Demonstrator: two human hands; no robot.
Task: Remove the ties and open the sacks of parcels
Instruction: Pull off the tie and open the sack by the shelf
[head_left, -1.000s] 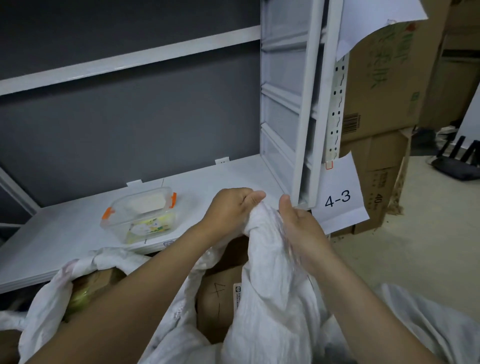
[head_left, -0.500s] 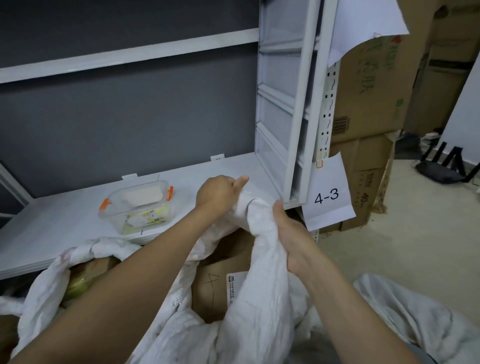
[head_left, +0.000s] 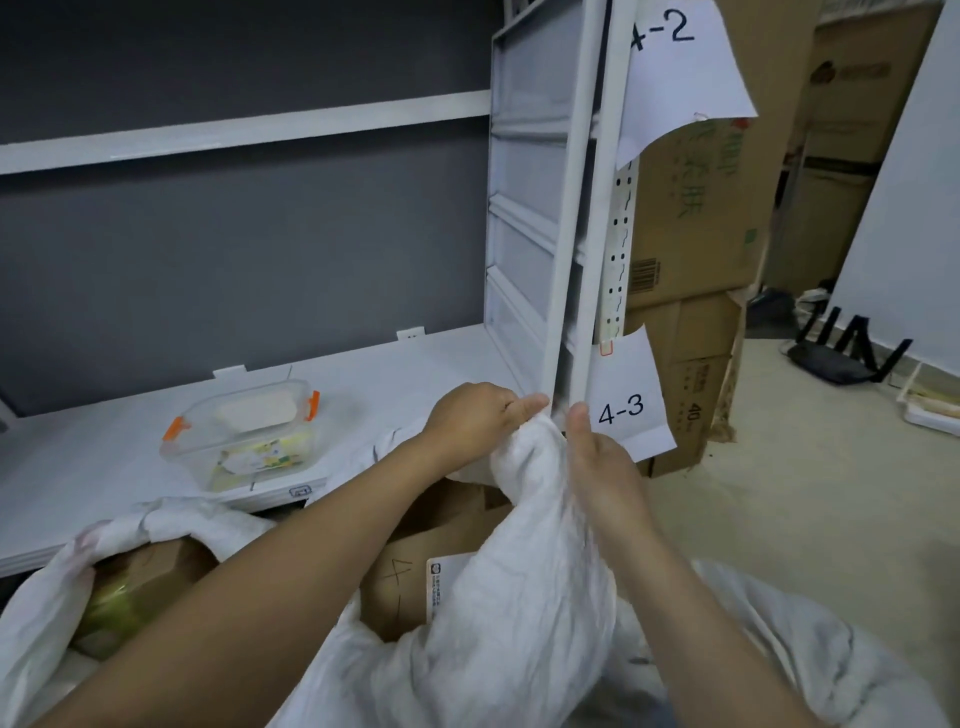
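A white woven sack (head_left: 498, 597) stands in front of me with its gathered top lifted up. My left hand (head_left: 475, 418) grips the bunched cloth at the very top from the left. My right hand (head_left: 597, 457) holds the same bunch from the right, thumb up. No tie can be made out on it. Behind the raised cloth a brown cardboard parcel (head_left: 405, 577) marked with a "4" and a white label shows inside the sack. At the lower left another part of white sack (head_left: 47, 613) lies open round a taped brown parcel (head_left: 135, 582).
A white shelf board (head_left: 104, 457) carries a clear plastic box with orange clips (head_left: 244, 441). The white shelf upright (head_left: 576, 208) stands just behind my hands, with paper labels "4-3" (head_left: 626, 405) and "4-2". Stacked cardboard boxes (head_left: 691, 234) are at the right. More white sack lies at the lower right (head_left: 831, 639).
Both hands stay on the gathered sack top and have shifted slightly right and up toward the shelf upright. The view has tilted up a little.
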